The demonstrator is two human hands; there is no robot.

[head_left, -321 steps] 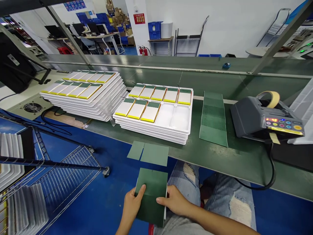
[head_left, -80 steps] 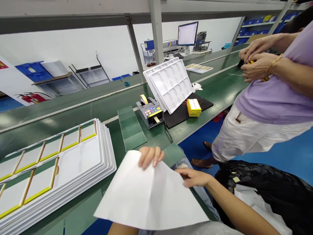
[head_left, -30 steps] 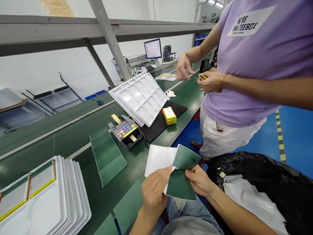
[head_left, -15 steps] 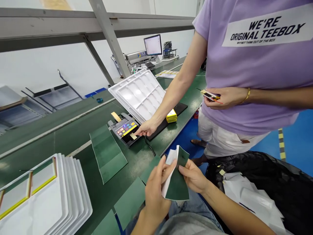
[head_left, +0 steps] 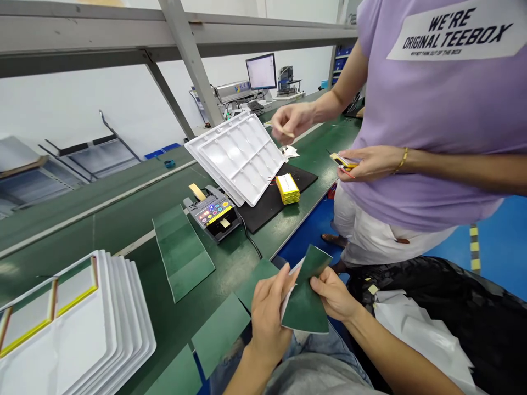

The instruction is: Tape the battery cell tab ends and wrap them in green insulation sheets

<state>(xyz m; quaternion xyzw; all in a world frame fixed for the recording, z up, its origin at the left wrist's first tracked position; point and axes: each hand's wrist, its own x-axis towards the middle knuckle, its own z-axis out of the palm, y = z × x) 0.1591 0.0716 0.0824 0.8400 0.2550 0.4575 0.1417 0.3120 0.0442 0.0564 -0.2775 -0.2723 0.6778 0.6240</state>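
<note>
A green sheet with a white underside (head_left: 307, 307) is held up over my lap, bent so that a strip of white shows along its left side. My left hand (head_left: 268, 312) is closed around the sheet's left edge, some fingers hidden behind it. My right hand (head_left: 335, 296) pinches the right edge, thumb on the green face. Just beyond, at the bench edge, lie more green sheets (head_left: 224, 329), and a larger creased green sheet (head_left: 181, 255) lies farther left.
A tape dispenser (head_left: 216, 214) stands near white trays (head_left: 242, 159) and stacked yellow battery packs (head_left: 288, 189) on a black mat. More trays (head_left: 123, 307) pile up at left. A co-worker's hands (head_left: 294, 120) hold a tape piece and a wired pack. A black bag (head_left: 486, 323) is at right.
The co-worker's hand has drawn back from the tape dispenser, up and away, with a small tape piece. My sheet has tilted to the right, and less of its white side shows.
</note>
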